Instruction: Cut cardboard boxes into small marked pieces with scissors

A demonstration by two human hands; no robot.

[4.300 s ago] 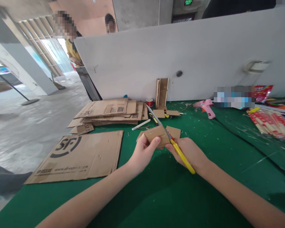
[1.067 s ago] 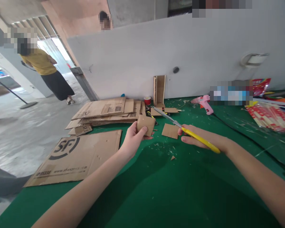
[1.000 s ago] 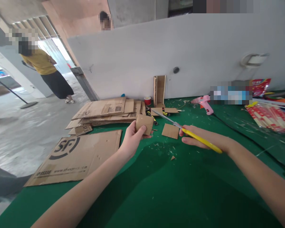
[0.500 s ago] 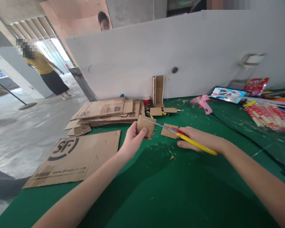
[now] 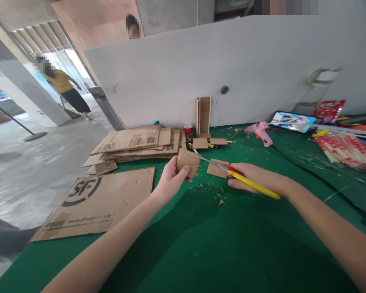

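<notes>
Between the thumb and fingers of my left hand [image 5: 173,175] is a small piece of cardboard [image 5: 187,160], held up above the table. My right hand [image 5: 247,177] grips scissors [image 5: 253,185] with red and yellow handles. Their blades point left and reach the upper edge of the held cardboard; whether they cut into it I cannot tell. Below the blades a square cardboard piece [image 5: 215,170] lies flat on the green table [image 5: 201,244]. Small scraps and a triangular offcut [image 5: 221,202] are scattered in front of it.
Stacked cardboard [image 5: 131,140] and a large printed sheet [image 5: 110,199] lie at left. A cardboard trough [image 5: 204,116] stands against the grey partition [image 5: 171,81]. At right are a pink glue gun [image 5: 264,134] with a black cord and packaged sticks [image 5: 344,150]. A person [image 5: 62,83] is far left.
The held cardboard and my left fingers have shifted slightly, with the scissors still at the cardboard's edge. In the background, the person in yellow has moved a little to the right.
</notes>
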